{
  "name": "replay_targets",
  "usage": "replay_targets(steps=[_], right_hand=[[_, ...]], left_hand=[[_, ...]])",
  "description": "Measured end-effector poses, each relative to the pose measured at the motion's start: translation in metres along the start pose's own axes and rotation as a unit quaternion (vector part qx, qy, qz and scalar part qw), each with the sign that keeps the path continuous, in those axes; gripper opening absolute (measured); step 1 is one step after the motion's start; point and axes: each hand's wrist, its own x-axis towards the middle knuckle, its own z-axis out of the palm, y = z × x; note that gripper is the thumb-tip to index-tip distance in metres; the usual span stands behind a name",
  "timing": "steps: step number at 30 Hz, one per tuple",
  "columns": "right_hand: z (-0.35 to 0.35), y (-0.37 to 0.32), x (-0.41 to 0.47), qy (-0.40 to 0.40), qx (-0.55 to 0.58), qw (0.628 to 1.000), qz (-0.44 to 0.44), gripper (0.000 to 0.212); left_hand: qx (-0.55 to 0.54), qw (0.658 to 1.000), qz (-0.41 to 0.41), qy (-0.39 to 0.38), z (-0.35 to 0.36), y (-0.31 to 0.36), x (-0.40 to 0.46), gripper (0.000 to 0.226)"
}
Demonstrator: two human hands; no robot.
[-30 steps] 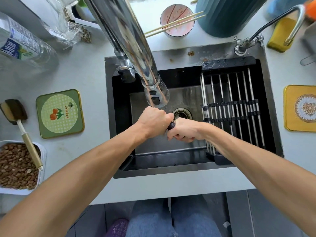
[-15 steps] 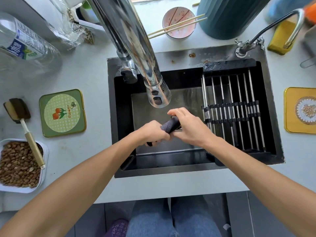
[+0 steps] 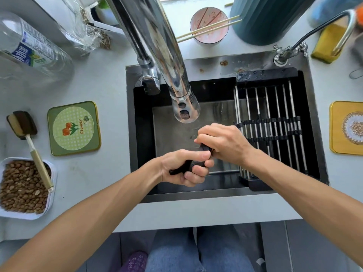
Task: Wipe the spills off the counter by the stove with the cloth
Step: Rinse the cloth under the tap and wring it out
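Over the middle of the sink (image 3: 322,134), both the left hand (image 3: 184,167) and the right hand (image 3: 224,144) squeeze the dark cloth (image 3: 196,163) tight, and twisting it hard each way should get the water out before wiping.

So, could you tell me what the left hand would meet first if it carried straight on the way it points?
Probably the right hand: the left hand points up-right along the cloth that both grip.
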Motion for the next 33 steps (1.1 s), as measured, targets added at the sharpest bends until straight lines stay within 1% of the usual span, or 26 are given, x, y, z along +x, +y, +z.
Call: replay_targets(steps=[2,3,4,5,6,8,10,11,14,16,18,19,21,23,28,31,33], right_hand=[[-0.007,0.002,0.006,-0.071,-0.031,0.997,-0.005,0.022],[-0.008,0.001,0.01,-0.105,-0.037,0.994,0.002,0.028],[-0.009,0.0,0.013,-0.14,-0.039,0.989,0.013,0.033],[-0.008,-0.002,0.016,-0.176,-0.044,0.983,0.031,0.036],[-0.007,-0.003,0.019,-0.211,-0.055,0.975,0.053,0.034],[-0.005,-0.004,0.027,-0.267,-0.088,0.955,0.094,0.022],[-0.002,-0.006,0.035,-0.309,-0.109,0.936,0.13,0.008],[0.0,-0.008,0.038,-0.323,-0.114,0.927,0.151,0.009],[0.01,-0.012,0.036,-0.338,-0.098,0.911,0.215,0.014],[0.017,-0.015,0.031,-0.34,-0.057,0.897,0.278,0.016],[0.024,-0.017,0.027,-0.344,0.014,0.868,0.359,0.023],[0.027,-0.017,0.027,-0.345,0.058,0.849,0.397,0.025],[0.031,-0.015,0.027,-0.344,0.144,0.808,0.455,0.026],[0.03,-0.011,0.026,-0.342,0.211,0.774,0.489,0.028],[0.027,-0.009,0.023,-0.329,0.321,0.714,0.528,0.018],[0.029,-0.013,0.021,-0.316,0.385,0.684,0.534,0.014],[0.029,-0.015,0.021,-0.313,0.417,0.663,0.537,0.016]], left_hand=[[0.088,0.994,0.007,0.063,-0.001,0.005,-0.003,0.035],[0.144,0.983,0.001,0.111,-0.003,0.008,-0.004,0.038],[0.199,0.966,-0.01,0.164,-0.004,0.013,-0.004,0.043],[0.258,0.941,-0.021,0.217,-0.005,0.018,-0.004,0.044],[0.319,0.909,-0.031,0.267,-0.005,0.023,-0.003,0.041],[0.432,0.835,-0.035,0.341,-0.006,0.029,0.003,0.043],[0.488,0.777,-0.028,0.396,-0.008,0.029,0.011,0.038],[0.514,0.748,-0.026,0.42,-0.009,0.029,0.014,0.035],[0.611,0.648,-0.029,0.453,-0.012,0.027,0.021,0.024],[0.671,0.581,-0.027,0.46,-0.015,0.025,0.025,0.016],[0.716,0.52,-0.022,0.466,-0.02,0.025,0.029,0.015],[0.731,0.497,-0.023,0.468,-0.023,0.025,0.031,0.015],[0.749,0.466,-0.019,0.471,-0.028,0.026,0.034,0.016],[0.763,0.445,-0.006,0.468,-0.032,0.027,0.036,0.019],[0.802,0.393,0.037,0.447,-0.038,0.032,0.037,0.025],[0.82,0.377,0.038,0.428,-0.04,0.033,0.034,0.024],[0.829,0.372,0.027,0.417,-0.04,0.034,0.033,0.023]])
